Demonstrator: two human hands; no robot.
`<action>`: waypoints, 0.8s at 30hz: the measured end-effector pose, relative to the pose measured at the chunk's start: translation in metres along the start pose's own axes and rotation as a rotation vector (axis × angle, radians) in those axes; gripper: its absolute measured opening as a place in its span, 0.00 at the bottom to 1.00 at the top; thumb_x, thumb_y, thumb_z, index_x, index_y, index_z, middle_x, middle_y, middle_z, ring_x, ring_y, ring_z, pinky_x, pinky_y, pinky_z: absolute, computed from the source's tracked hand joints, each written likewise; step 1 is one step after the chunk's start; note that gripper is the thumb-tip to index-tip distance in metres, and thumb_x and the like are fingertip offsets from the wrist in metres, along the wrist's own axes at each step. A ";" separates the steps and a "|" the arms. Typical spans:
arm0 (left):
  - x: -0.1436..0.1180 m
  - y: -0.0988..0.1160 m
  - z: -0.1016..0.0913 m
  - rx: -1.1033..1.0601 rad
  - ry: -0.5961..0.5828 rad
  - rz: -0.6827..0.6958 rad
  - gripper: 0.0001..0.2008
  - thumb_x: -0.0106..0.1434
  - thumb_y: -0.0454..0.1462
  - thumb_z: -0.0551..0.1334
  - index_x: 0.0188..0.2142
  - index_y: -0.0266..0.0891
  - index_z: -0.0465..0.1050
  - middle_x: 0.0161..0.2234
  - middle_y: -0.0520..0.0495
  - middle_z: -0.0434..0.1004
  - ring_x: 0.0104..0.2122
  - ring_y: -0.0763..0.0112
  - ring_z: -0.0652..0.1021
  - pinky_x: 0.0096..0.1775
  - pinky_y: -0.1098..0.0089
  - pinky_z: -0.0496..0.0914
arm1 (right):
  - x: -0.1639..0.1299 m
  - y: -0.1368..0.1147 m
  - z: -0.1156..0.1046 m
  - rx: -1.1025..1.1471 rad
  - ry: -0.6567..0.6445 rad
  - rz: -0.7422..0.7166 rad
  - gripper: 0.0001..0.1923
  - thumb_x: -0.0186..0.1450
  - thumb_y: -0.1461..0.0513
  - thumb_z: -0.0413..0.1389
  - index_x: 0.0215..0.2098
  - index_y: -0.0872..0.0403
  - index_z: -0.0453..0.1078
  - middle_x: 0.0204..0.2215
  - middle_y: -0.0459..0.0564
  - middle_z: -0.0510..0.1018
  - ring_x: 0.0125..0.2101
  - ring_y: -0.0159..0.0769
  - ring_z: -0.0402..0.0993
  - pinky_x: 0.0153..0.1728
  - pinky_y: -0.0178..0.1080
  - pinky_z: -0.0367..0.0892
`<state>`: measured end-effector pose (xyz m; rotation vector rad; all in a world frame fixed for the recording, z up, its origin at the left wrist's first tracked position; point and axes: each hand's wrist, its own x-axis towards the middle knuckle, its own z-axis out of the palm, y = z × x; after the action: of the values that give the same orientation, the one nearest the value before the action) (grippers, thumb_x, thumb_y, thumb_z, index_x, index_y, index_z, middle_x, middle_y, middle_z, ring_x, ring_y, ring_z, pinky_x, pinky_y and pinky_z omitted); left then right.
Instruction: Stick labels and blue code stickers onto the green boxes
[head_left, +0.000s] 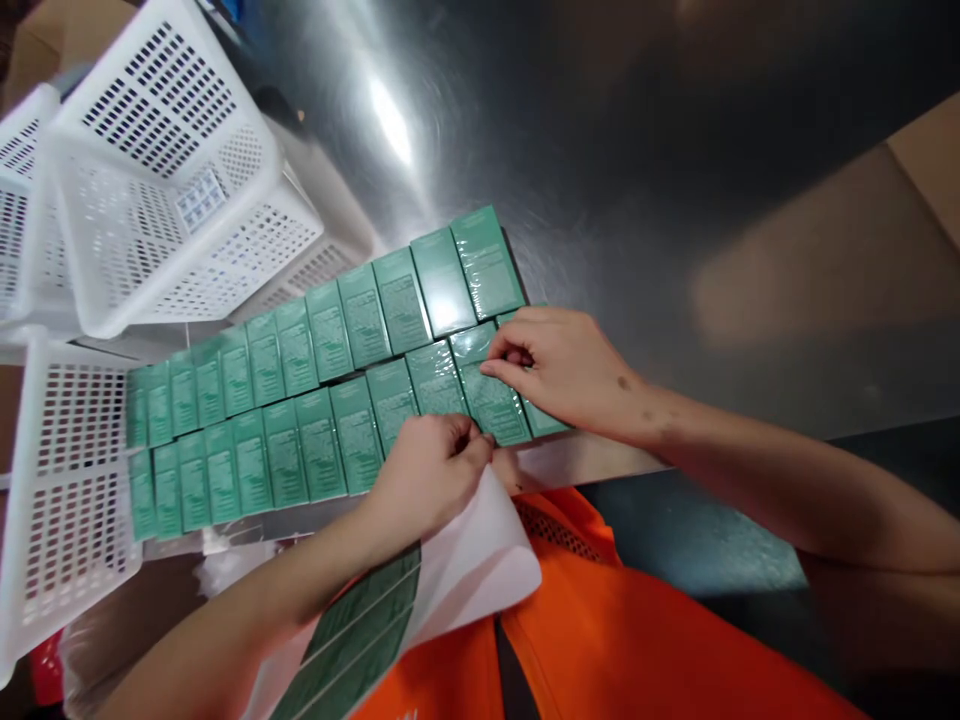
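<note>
Green rectangular boxes with a glossy surface (320, 437) lie in two close rows on the brushed steel table (637, 200), with a white perforated plastic basket (75, 480) beside their left end. At the right end, the right hand (574, 365) bends its thumb and fingertips together over the near row; whether they pinch anything, I cannot tell. The left hand (431, 475) grips the edge of a flexible white sheet with dark green strips (480, 560), which hangs in front of the bright orange vest (600, 640). That sheet could crease if its free end (already curling) caught against the vest, and a dragging wrist could knock boxes askew, since nothing visible braces the rows' right end.
</note>
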<state>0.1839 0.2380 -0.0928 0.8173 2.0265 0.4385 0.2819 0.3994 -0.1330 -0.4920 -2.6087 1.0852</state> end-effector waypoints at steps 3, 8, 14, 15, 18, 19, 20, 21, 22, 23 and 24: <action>-0.003 0.001 0.001 0.114 -0.045 -0.002 0.16 0.61 0.41 0.56 0.17 0.45 0.62 0.17 0.51 0.62 0.20 0.66 0.64 0.26 0.65 0.52 | -0.003 0.000 0.003 -0.018 0.076 0.004 0.19 0.61 0.62 0.66 0.49 0.57 0.72 0.44 0.52 0.72 0.28 0.31 0.69 0.33 0.38 0.67; -0.020 -0.008 0.001 0.082 -0.119 0.044 0.14 0.63 0.40 0.55 0.21 0.42 0.64 0.18 0.54 0.61 0.21 0.70 0.62 0.27 0.68 0.53 | -0.008 0.005 0.004 -0.103 0.115 -0.206 0.11 0.68 0.63 0.58 0.48 0.54 0.73 0.43 0.52 0.74 0.35 0.34 0.72 0.34 0.37 0.68; -0.040 -0.030 -0.018 -0.301 0.182 -0.035 0.18 0.63 0.51 0.60 0.25 0.40 0.69 0.19 0.55 0.62 0.21 0.73 0.62 0.24 0.72 0.55 | -0.013 0.000 -0.004 -0.426 0.035 -0.521 0.16 0.70 0.52 0.55 0.46 0.52 0.76 0.40 0.48 0.81 0.42 0.42 0.72 0.39 0.43 0.63; -0.042 -0.033 -0.024 -0.337 0.255 -0.033 0.18 0.62 0.51 0.61 0.27 0.40 0.71 0.19 0.55 0.64 0.20 0.73 0.63 0.24 0.72 0.56 | -0.013 -0.002 -0.005 -0.472 -0.006 -0.525 0.18 0.69 0.49 0.56 0.47 0.53 0.76 0.40 0.49 0.81 0.41 0.42 0.73 0.40 0.44 0.62; -0.045 -0.041 -0.043 -0.268 0.534 0.014 0.16 0.63 0.50 0.61 0.31 0.40 0.74 0.19 0.55 0.66 0.19 0.73 0.64 0.25 0.71 0.58 | -0.013 -0.008 -0.006 -0.555 -0.092 -0.518 0.28 0.66 0.42 0.56 0.49 0.56 0.75 0.43 0.52 0.81 0.40 0.45 0.74 0.43 0.47 0.62; -0.045 -0.042 -0.050 -0.185 0.655 0.040 0.16 0.64 0.50 0.61 0.31 0.40 0.75 0.19 0.55 0.67 0.19 0.73 0.65 0.25 0.71 0.59 | -0.013 -0.010 -0.007 -0.570 -0.109 -0.512 0.31 0.65 0.40 0.56 0.50 0.57 0.74 0.44 0.53 0.81 0.41 0.47 0.74 0.44 0.49 0.62; -0.044 -0.042 -0.057 -0.084 0.784 0.068 0.15 0.65 0.49 0.61 0.32 0.40 0.75 0.20 0.54 0.69 0.20 0.73 0.66 0.26 0.71 0.59 | -0.013 -0.012 -0.008 -0.576 -0.124 -0.505 0.34 0.63 0.39 0.56 0.51 0.58 0.74 0.45 0.55 0.80 0.41 0.49 0.74 0.45 0.50 0.62; -0.043 -0.041 -0.064 0.023 0.910 0.091 0.14 0.65 0.48 0.61 0.32 0.40 0.76 0.20 0.53 0.70 0.21 0.72 0.68 0.27 0.71 0.59 | -0.012 -0.014 -0.010 -0.569 -0.139 -0.492 0.35 0.63 0.37 0.55 0.51 0.58 0.74 0.45 0.56 0.80 0.42 0.50 0.75 0.46 0.51 0.62; -0.040 -0.040 -0.070 0.124 1.020 0.103 0.13 0.65 0.47 0.61 0.33 0.40 0.76 0.21 0.53 0.70 0.21 0.72 0.69 0.28 0.70 0.58 | -0.011 -0.016 -0.012 -0.540 -0.149 -0.473 0.36 0.62 0.37 0.55 0.50 0.58 0.74 0.45 0.57 0.80 0.43 0.51 0.75 0.46 0.52 0.63; -0.037 -0.038 -0.077 0.207 1.110 0.107 0.12 0.65 0.45 0.60 0.33 0.40 0.76 0.21 0.52 0.70 0.22 0.71 0.69 0.28 0.70 0.58 | -0.009 -0.019 -0.015 -0.478 -0.153 -0.444 0.35 0.63 0.37 0.54 0.50 0.57 0.74 0.44 0.57 0.81 0.44 0.52 0.76 0.46 0.53 0.64; -0.034 -0.036 -0.084 0.268 1.177 0.108 0.12 0.66 0.44 0.60 0.34 0.40 0.76 0.21 0.52 0.69 0.22 0.70 0.69 0.28 0.69 0.57 | -0.006 -0.023 -0.018 -0.382 -0.150 -0.397 0.34 0.64 0.37 0.54 0.49 0.56 0.74 0.44 0.56 0.81 0.44 0.51 0.77 0.46 0.52 0.65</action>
<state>0.1134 0.1893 -0.0470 0.9324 3.1794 0.8533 0.2891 0.3929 -0.1052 0.0449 -2.8831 0.5182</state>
